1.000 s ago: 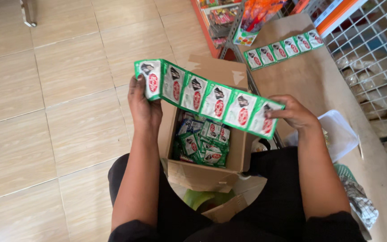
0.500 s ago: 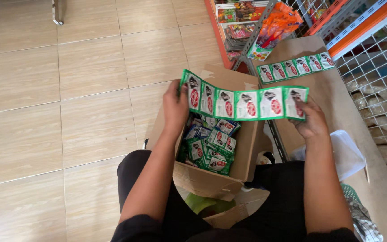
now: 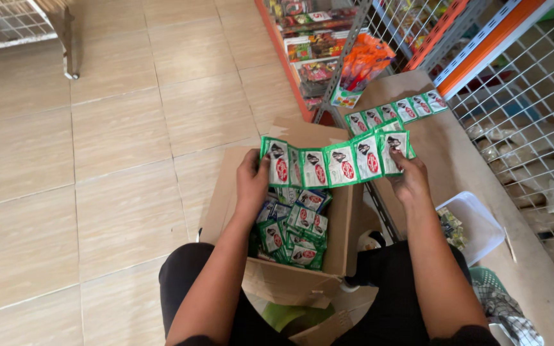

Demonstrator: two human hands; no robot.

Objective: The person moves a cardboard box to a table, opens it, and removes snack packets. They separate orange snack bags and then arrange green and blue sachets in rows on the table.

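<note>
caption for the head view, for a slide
Both hands hold a strip of green sachets stretched above an open cardboard box of more sachets.

glossy foil sachet strip (image 3: 335, 163), matt cardboard box (image 3: 290, 282)

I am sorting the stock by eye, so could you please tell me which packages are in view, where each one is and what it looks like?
Sachet strip: stretched between left hand and right hand, green with red and white patches.
Loose sachets: inside cardboard box, same green.
Second strip: flat on brown counter, green.
Orange packs: hanging by the shelf.
Shelf packets: red, green, mixed colours.
</note>
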